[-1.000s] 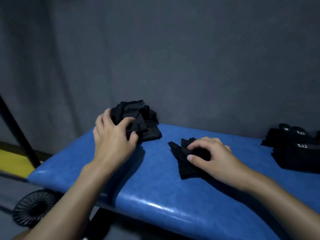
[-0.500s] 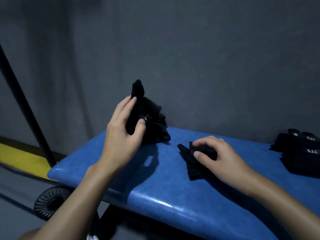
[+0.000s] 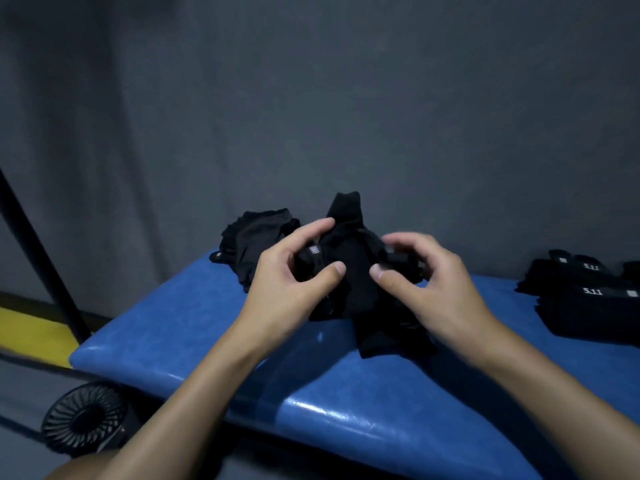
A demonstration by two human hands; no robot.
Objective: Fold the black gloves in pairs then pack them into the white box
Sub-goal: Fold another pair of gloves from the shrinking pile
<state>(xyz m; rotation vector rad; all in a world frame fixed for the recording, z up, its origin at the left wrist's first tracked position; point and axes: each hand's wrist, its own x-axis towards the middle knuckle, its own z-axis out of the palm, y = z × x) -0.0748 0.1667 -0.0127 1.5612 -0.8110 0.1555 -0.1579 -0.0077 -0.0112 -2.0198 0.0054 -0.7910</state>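
Plain black gloves (image 3: 356,258) on a shiny blue bench (image 3: 207,327).
The middle gloves are all black, with one tiny grey tag (image 3: 313,250). The glove pile (image 3: 258,237) behind them is black with a bit of dark grey. The folded stack (image 3: 588,306) on the right is black with small white "5.11" marks and little white squares. The bench is bright blue with white shine along its front edge. The wall (image 3: 381,98) is plain grey. The floor strip (image 3: 31,336) is yellow. The fan (image 3: 85,419) and the pole (image 3: 40,258) are black.

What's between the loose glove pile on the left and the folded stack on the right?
Head view: the left hand and right hand, gripping black gloves.
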